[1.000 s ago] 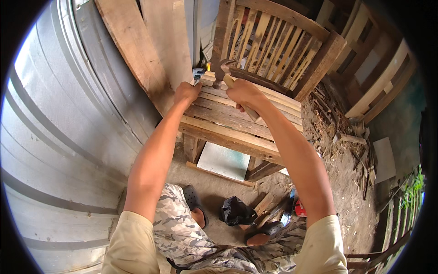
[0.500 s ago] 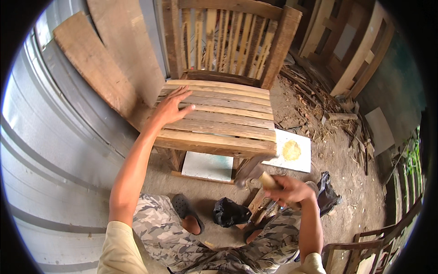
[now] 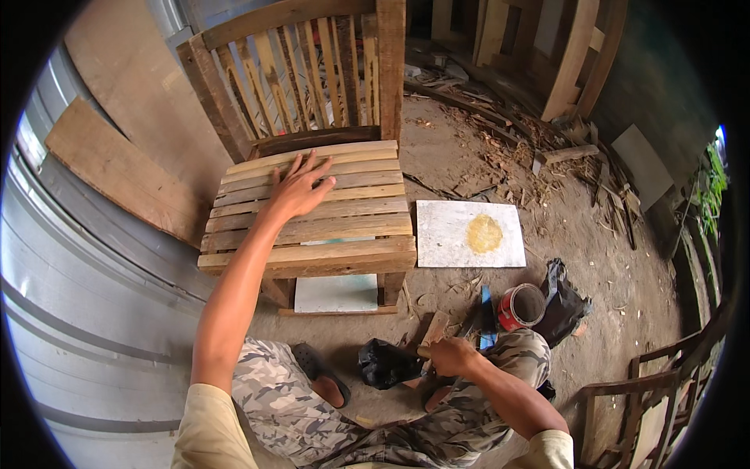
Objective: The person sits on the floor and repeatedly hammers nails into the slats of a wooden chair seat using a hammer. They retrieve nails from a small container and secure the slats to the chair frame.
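A wooden slatted chair [image 3: 336,252] stands before me, with an upright slatted back. My left hand [image 3: 301,191] lies spread on its seat slats and holds nothing. Low between my knees, my right hand [image 3: 453,357] is closed around the wooden handle of a hammer [image 3: 424,352]; its head is hard to make out here. Just left of that hand sits a black plastic bag [image 3: 384,364]. A piece of wood [image 3: 434,327] and a blue-handled tool [image 3: 487,313] lie on the ground close by.
A red can [image 3: 521,306] stands beside another black bag [image 3: 564,305]. Right of the chair lies a white board [image 3: 445,238] with a yellowish patch. Boards [image 3: 125,172] lean against the metal wall at left. Wood scraps [image 3: 570,155] litter the far ground; a wooden frame [image 3: 633,383] stands at lower right.
My right hand has lowered the hammer from the chair's front corner toward the ground by my knees. My view has turned right; my left hand stays on the seat.
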The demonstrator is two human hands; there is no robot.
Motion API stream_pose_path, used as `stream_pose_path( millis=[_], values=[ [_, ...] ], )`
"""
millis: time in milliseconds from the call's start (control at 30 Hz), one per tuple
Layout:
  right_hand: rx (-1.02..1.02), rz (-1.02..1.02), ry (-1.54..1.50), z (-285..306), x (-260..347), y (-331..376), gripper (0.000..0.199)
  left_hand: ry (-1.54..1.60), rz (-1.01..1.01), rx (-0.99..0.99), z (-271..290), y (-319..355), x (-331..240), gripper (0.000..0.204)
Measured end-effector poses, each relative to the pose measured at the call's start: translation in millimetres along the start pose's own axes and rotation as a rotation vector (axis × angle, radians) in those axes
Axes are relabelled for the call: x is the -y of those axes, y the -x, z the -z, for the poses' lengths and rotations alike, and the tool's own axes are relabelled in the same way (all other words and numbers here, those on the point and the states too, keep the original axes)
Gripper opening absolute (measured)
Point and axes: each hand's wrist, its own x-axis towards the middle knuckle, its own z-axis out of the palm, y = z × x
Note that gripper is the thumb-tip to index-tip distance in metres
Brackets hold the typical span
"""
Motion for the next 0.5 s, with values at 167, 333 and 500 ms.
stream_pose_path(
  millis=[167, 333, 500],
  values=[
    [0.094, -0.052, -0.029, -8.7, 1.1, 0.5, 0.038, 0.001, -0.002, 0.012, -0.1, -0.2, 2.3, 0.059],
    [0.110, -0.057, -0.026, 12.1, 15.3, 10.8, 0.030, -0.026, -0.005, 0.029, 4.8, 1.8, -0.3, 0.058],
    [0.115, -0.049, 0.006, 8.0, 16.4, 7.4, 0.027, -0.036, -0.020, -0.006, 3.9, 2.1, -3.3, 0.057]
  ],
)
